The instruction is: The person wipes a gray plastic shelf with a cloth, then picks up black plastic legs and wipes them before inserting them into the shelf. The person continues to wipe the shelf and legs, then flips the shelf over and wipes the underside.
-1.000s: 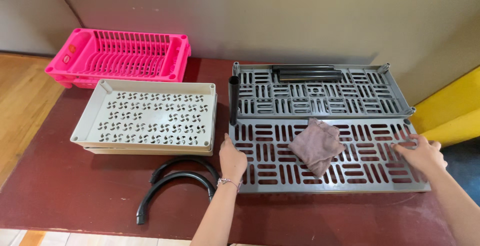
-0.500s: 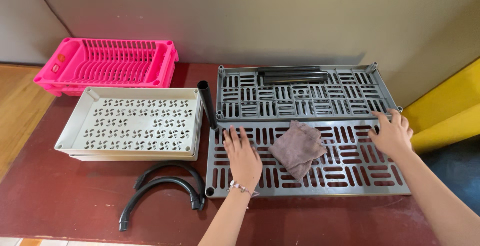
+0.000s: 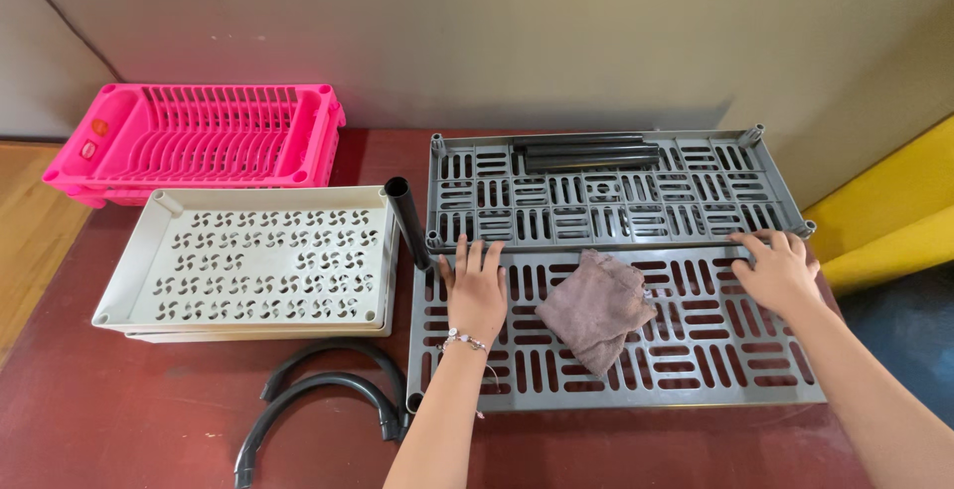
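Observation:
Two grey slotted plastic shelf panels lie side by side on a dark red table. My left hand [image 3: 475, 285] rests flat, fingers spread, on the near panel [image 3: 696, 370] at its far left. At that panel's far right corner my right hand [image 3: 780, 270] lies palm down with its fingers apart. Between the hands a crumpled brownish cloth [image 3: 594, 308] sits on the near panel. The far panel [image 3: 606, 196] carries dark tubes [image 3: 586, 156] along its back edge.
A beige perforated tray [image 3: 248, 255] lies to the left, with a pink dish rack [image 3: 194, 136] behind it. A black tube [image 3: 407, 221] lies between tray and panels. Two curved black pipes [image 3: 318, 395] sit near the front edge. A wall runs behind; something yellow [image 3: 884, 211] stands at right.
Both hands moved away from me along the near panel, from its near edge to its far edge. The view shifted to the left.

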